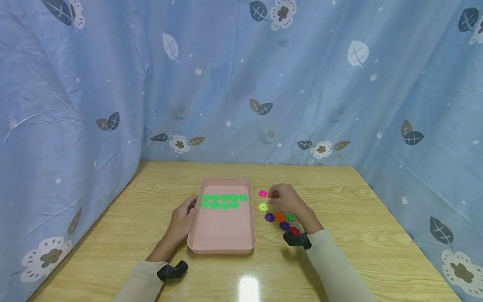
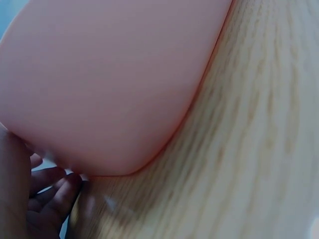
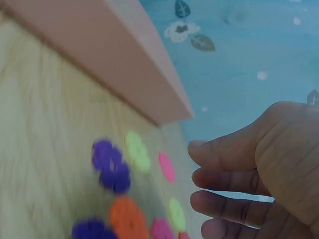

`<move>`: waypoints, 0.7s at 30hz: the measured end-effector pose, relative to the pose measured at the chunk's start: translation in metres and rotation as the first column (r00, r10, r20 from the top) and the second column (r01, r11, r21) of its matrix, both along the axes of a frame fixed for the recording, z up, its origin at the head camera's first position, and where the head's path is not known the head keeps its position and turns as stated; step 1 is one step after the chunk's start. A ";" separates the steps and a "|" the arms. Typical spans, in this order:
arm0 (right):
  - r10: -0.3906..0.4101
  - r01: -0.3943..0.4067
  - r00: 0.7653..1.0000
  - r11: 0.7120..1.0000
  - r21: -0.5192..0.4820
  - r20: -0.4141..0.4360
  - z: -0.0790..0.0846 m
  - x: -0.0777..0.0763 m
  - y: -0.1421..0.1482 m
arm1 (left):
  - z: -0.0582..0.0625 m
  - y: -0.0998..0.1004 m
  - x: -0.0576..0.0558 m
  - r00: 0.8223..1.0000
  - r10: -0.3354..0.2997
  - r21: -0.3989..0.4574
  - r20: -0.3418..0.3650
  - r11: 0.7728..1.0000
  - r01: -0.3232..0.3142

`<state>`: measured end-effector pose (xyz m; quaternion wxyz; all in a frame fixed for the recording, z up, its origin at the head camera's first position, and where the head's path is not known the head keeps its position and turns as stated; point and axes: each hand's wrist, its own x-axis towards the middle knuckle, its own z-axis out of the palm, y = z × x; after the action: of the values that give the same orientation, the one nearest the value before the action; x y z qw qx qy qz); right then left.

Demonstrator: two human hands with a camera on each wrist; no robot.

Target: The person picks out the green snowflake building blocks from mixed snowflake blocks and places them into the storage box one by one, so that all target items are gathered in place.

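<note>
A pink tray (image 1: pixel 222 235) lies on the table, with two rows of green flower-shaped plastic discs (image 1: pixel 225 197) toward its far end. My left hand (image 1: pixel 180 222) holds the tray's left side, its thumb by the rim; in the left wrist view its fingers (image 2: pixel 55 194) bend against the outer wall. To the right of the tray, my right hand (image 1: pixel 286 199) hovers over loose discs with fingers slightly bent and nothing visible between thumb and fingertips. Nearest to it are a pink disc (image 1: pixel 263 193) and a yellow-green disc (image 1: pixel 263 207). Part of the loose group is hidden under this hand.
Purple (image 1: pixel 269 217), orange (image 1: pixel 280 217), green (image 1: pixel 290 217) and red (image 1: pixel 294 231) discs lie close together near the right wrist. The wooden table (image 1: pixel 339 201) is bordered by a blue patterned curtain (image 1: pixel 226 84) at the back and both sides.
</note>
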<state>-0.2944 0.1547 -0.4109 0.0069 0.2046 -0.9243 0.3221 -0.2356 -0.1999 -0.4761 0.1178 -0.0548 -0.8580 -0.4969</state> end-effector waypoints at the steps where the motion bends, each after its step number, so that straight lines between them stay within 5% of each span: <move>1: -0.005 0.005 1.000 1.000 0.008 0.005 -0.002 0.000 0.004 | 0.000 0.000 0.000 1.000 0.002 0.000 0.001 1.000 -0.002; 21: -0.111 0.091 0.987 0.981 0.169 0.114 -0.025 0.012 0.053 | 0.001 -0.001 -0.001 1.000 0.008 -0.008 0.014 1.000 -0.008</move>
<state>-0.2823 0.2082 -0.4354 -0.0504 0.1368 -0.9554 0.2568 -0.2365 -0.2005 -0.4754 0.1137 -0.0484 -0.8610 -0.4934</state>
